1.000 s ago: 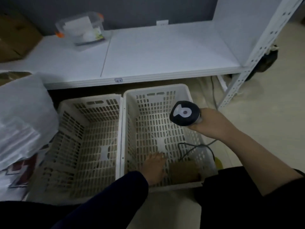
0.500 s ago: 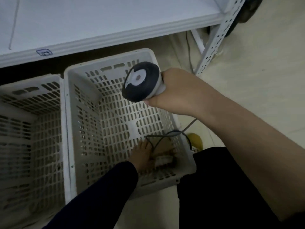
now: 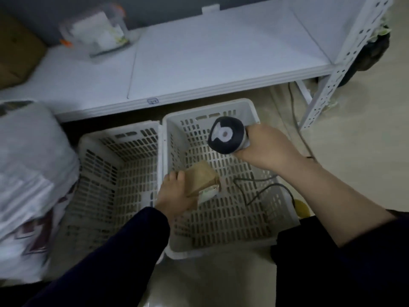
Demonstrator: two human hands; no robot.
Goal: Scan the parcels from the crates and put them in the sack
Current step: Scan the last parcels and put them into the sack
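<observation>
Two white slotted crates sit side by side on the floor, the left crate (image 3: 115, 173) and the right crate (image 3: 243, 218). My left hand (image 3: 174, 193) grips a small brown cardboard parcel (image 3: 202, 177) with a white label, lifted and tilted above the left wall of the right crate. My right hand (image 3: 263, 147) holds a dark handheld scanner (image 3: 225, 135) over the right crate, above and to the right of the parcel. The scanner's cable (image 3: 259, 187) loops across the crate floor. A white sack (image 3: 28, 180) bulges at the left edge.
A low white shelf (image 3: 199, 63) runs behind the crates, carrying a clear plastic box (image 3: 97, 34) and a cardboard box (image 3: 15, 49). A perforated white shelf post (image 3: 340, 69) stands at the right. A yellow object (image 3: 299, 208) lies on the beige floor beside the right crate.
My left hand has lifted the brown parcel off the right crate's floor and carried it up and left. The scanner stays in my right hand above the crate; the camera has tilted back up.
</observation>
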